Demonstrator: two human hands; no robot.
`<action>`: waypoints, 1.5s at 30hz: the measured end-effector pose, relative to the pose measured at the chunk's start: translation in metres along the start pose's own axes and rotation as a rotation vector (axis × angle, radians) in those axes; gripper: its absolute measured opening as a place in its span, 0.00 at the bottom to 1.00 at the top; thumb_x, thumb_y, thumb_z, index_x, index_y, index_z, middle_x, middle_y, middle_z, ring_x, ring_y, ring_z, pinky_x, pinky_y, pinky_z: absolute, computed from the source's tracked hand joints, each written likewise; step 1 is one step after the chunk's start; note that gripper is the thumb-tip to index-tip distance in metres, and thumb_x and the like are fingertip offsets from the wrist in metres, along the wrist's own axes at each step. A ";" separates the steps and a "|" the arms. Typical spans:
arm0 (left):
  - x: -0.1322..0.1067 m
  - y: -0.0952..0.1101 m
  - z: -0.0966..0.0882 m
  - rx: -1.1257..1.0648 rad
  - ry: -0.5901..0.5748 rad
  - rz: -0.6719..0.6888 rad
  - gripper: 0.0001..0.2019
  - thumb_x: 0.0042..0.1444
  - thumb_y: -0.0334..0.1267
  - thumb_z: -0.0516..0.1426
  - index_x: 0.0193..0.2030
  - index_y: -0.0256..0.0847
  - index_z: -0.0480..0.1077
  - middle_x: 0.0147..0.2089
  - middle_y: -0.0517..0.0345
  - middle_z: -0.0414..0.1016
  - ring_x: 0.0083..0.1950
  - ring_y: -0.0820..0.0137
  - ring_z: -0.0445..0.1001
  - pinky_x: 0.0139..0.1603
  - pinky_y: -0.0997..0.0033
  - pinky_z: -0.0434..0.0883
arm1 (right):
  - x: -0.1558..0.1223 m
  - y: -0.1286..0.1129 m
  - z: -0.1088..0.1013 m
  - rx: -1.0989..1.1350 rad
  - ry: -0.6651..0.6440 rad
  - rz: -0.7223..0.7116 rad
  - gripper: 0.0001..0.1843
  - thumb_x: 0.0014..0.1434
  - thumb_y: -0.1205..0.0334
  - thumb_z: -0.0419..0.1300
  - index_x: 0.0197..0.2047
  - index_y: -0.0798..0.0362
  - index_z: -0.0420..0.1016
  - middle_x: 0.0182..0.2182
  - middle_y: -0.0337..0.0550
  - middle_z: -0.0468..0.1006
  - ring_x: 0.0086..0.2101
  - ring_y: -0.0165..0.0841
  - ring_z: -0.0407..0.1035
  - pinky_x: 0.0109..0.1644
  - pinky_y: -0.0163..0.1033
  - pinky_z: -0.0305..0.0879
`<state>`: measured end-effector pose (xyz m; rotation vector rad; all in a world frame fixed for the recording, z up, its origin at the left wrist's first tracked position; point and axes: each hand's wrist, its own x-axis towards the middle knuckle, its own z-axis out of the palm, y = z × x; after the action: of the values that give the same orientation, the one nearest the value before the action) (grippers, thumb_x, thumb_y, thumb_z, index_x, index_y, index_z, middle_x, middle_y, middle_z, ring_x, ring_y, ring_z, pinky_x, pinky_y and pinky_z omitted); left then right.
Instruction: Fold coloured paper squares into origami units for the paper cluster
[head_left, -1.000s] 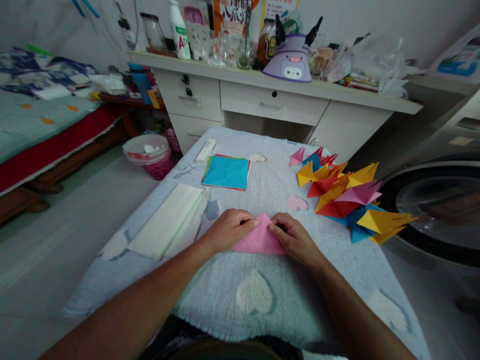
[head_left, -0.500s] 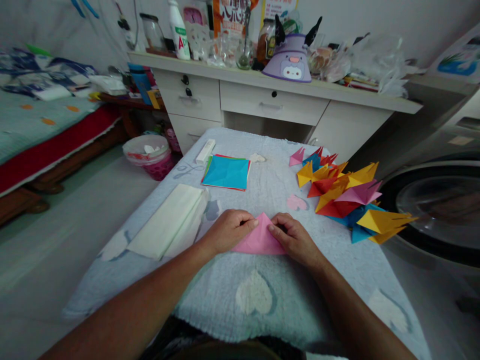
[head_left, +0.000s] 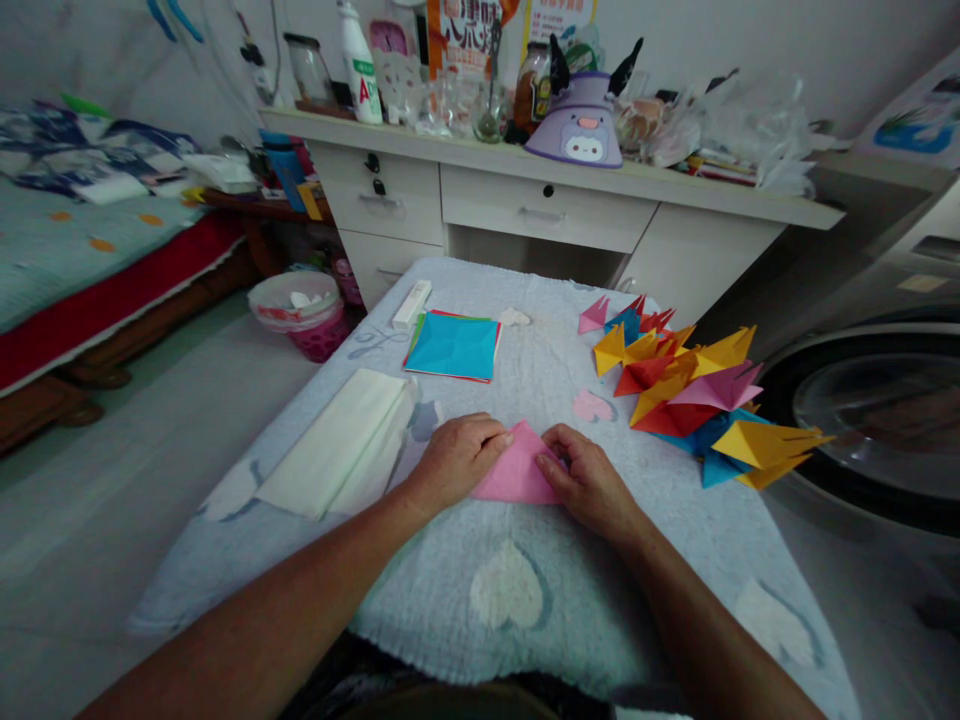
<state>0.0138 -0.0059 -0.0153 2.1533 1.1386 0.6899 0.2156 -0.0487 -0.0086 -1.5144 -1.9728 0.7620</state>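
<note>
Pink paper (head_left: 517,475) — edges hidden, perhaps pinched, under left hand (head_left: 455,458) and right hand (head_left: 592,482).

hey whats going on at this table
A person is folding a pink paper on a table covered with a light blue cloth. The left hand and right hand press on the paper's two sides, and it lies flat as a triangle pointing away. To the right lies a pile of folded paper shapes in yellow, red, blue and pink. Farther back sits a stack of flat coloured sheets, blue on top.
</note>
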 end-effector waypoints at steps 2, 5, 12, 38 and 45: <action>0.000 -0.003 -0.001 -0.092 -0.027 -0.037 0.18 0.63 0.43 0.49 0.23 0.38 0.62 0.25 0.64 0.61 0.29 0.73 0.63 0.31 0.73 0.56 | -0.001 -0.001 -0.002 0.019 0.000 0.004 0.03 0.61 0.62 0.55 0.39 0.51 0.67 0.29 0.38 0.72 0.30 0.32 0.64 0.35 0.38 0.57; 0.001 -0.006 -0.003 -0.187 -0.086 -0.107 0.20 0.62 0.47 0.49 0.22 0.39 0.58 0.22 0.66 0.55 0.26 0.74 0.57 0.28 0.73 0.52 | -0.002 0.000 -0.005 0.034 0.009 0.004 0.08 0.59 0.63 0.56 0.43 0.51 0.66 0.30 0.37 0.73 0.30 0.31 0.65 0.35 0.37 0.58; 0.019 -0.001 -0.005 -0.094 -0.098 -0.178 0.19 0.60 0.44 0.49 0.20 0.40 0.54 0.20 0.66 0.52 0.25 0.74 0.55 0.27 0.72 0.49 | -0.001 0.011 -0.007 0.010 0.092 0.029 0.13 0.59 0.59 0.58 0.46 0.51 0.64 0.31 0.37 0.73 0.30 0.32 0.65 0.35 0.37 0.58; 0.040 0.015 0.015 0.591 -0.181 -0.272 0.16 0.63 0.38 0.48 0.41 0.36 0.76 0.41 0.43 0.80 0.43 0.59 0.78 0.42 0.63 0.71 | -0.003 0.008 0.014 -0.458 0.042 -0.194 0.13 0.65 0.66 0.54 0.49 0.48 0.77 0.49 0.44 0.78 0.47 0.42 0.63 0.53 0.50 0.51; 0.036 0.025 0.016 0.666 -0.147 -0.287 0.15 0.63 0.40 0.50 0.42 0.35 0.75 0.38 0.41 0.78 0.43 0.57 0.77 0.40 0.61 0.70 | -0.005 0.011 0.015 -0.474 0.040 -0.207 0.14 0.64 0.66 0.55 0.51 0.47 0.76 0.50 0.44 0.77 0.47 0.41 0.63 0.52 0.50 0.52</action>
<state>0.0562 0.0096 -0.0026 2.4256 1.7221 0.0071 0.2132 -0.0526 -0.0271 -1.5216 -2.3437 0.1791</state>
